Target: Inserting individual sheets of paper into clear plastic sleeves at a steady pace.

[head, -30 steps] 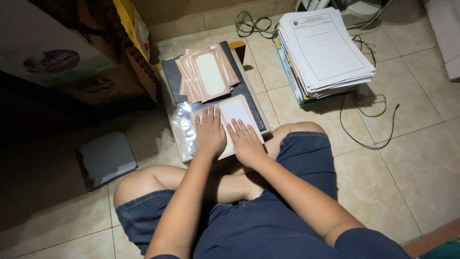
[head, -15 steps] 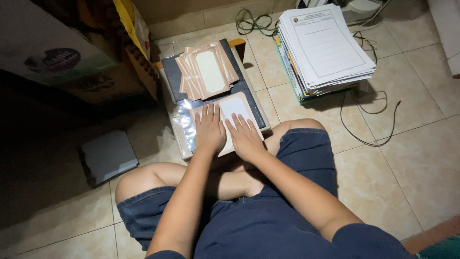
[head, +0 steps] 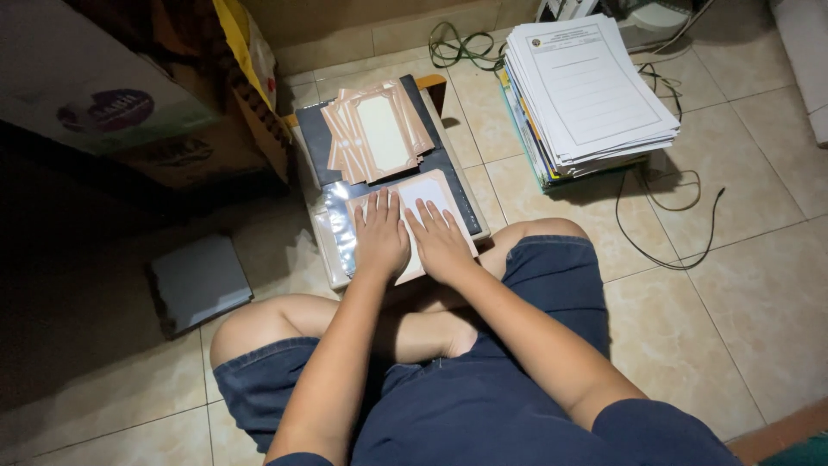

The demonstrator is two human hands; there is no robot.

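Note:
I sit cross-legged on a tiled floor. My left hand and my right hand lie flat, fingers spread, side by side on a pale card with a peach border. The card rests on a dark board on a low wooden stand, with a clear plastic sleeve under its left side. Farther back on the same board lies a fanned pile of similar peach-bordered cards. Neither hand grips anything.
A thick stack of printed papers sits on the floor at the back right, with black cables beside it and green cable behind. A cardboard box stands at left. A grey flat pad lies on the floor left.
None of the objects has moved; both hands stay pressed flat on the card, with only a slight shift of the view.

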